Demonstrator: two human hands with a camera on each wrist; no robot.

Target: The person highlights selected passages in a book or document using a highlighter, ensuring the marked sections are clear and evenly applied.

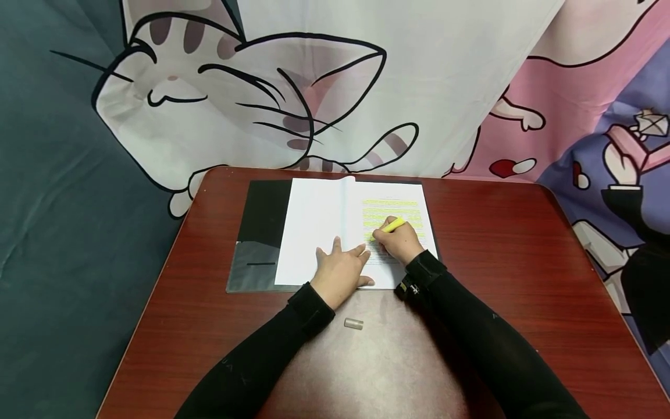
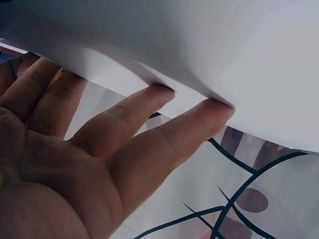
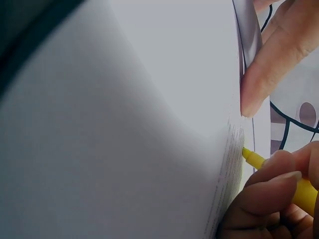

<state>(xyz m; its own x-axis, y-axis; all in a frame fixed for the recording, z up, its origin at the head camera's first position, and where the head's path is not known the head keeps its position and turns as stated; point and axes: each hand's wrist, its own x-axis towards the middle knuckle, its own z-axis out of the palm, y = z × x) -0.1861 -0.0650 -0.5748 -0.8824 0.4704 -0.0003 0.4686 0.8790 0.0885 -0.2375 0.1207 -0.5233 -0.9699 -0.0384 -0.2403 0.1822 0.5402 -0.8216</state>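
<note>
Black sleeve (image 1: 487, 334), yellow highlighter (image 1: 395, 225), slanted, pointing lower-left

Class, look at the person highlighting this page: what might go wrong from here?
The printed page could shift under the yellow highlighter if the spread left hand lifts, skewing strokes. The right hand might smear the highlighted lines by brushing them. The small grey cap-like cylinder lies near the left sleeve and could be knocked away.
</note>
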